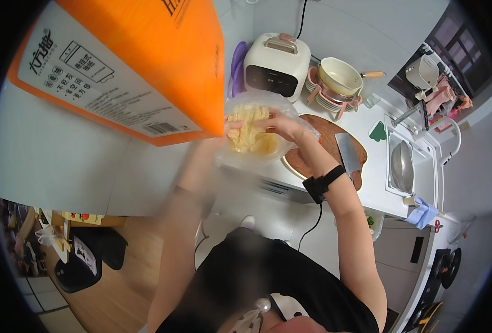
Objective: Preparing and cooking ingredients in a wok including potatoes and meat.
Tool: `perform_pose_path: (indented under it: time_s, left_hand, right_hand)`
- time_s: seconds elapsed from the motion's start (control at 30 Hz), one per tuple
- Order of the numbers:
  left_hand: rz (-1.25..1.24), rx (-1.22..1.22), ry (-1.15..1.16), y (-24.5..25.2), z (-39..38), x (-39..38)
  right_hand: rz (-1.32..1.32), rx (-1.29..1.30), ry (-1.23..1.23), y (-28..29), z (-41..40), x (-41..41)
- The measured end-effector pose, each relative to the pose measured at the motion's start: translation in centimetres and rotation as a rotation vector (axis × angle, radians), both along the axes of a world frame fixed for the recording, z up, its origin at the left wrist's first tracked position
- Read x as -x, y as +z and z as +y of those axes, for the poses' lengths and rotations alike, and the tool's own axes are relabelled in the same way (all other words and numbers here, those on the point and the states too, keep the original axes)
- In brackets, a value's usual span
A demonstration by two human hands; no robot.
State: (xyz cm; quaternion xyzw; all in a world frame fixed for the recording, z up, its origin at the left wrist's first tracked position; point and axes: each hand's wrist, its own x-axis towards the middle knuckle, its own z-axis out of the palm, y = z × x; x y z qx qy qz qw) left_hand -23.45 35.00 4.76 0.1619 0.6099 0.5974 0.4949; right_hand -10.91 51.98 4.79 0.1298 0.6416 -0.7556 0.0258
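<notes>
Both of my hands are at a clear plastic bag [285, 102] holding a pale yellow, lumpy food mass [246, 129], whose exact kind I cannot tell. My right hand [285, 125] lies against the mass with fingers bent over its right side. My left hand [232, 126] touches its left edge, partly hidden by a large orange package [192, 50] close to the camera. Right of the bag, a cleaver [347, 153] lies on a round wooden cutting board [325, 129]. A black strap is around my right wrist.
A white countertop rice cooker [277, 62] stands behind the bag, beside purple plastic pieces [238, 66]. A cream pan [339, 77] sits on stacked dishes. Farther right, a sink [425, 162] holds a metal bowl [402, 166]. A blue cloth [423, 213] hangs at the counter edge.
</notes>
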Motion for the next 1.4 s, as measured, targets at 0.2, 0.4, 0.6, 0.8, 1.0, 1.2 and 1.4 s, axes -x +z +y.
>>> perform_pose_path:
  time_s: [0.2,0.4,0.6,0.8,1.0,1.2,1.4]
  left_hand:
    - [0.201,-0.048,0.134,-4.4,1.0,0.5]
    - [0.509,0.110,0.196,-6.7,0.9,1.3]
    - [-0.006,-0.195,0.095,-2.4,0.1,-0.3]
    - [-0.159,-0.184,0.095,-2.1,-0.2,0.6]
    - [0.690,0.197,0.304,-4.9,-2.0,1.3]
    - [1.579,0.243,0.276,-7.7,-1.2,1.4]
    - [1.523,0.420,0.221,-5.6,-1.9,-0.9]
  right_hand:
    - [-0.042,-0.269,-0.084,-1.3,-1.7,0.9]
    - [-0.070,-0.469,-0.313,-2.6,-3.4,2.1]
    - [0.012,-0.197,-0.291,-1.8,-2.4,0.7]
    - [0.003,0.038,-0.267,-3.1,-1.6,1.2]
    - [-0.348,-0.624,-0.308,3.9,-3.0,-0.8]
    - [-0.224,-1.306,-0.398,-5.4,-0.9,1.5]
    - [0.095,-1.621,0.141,-7.3,-4.3,4.7]
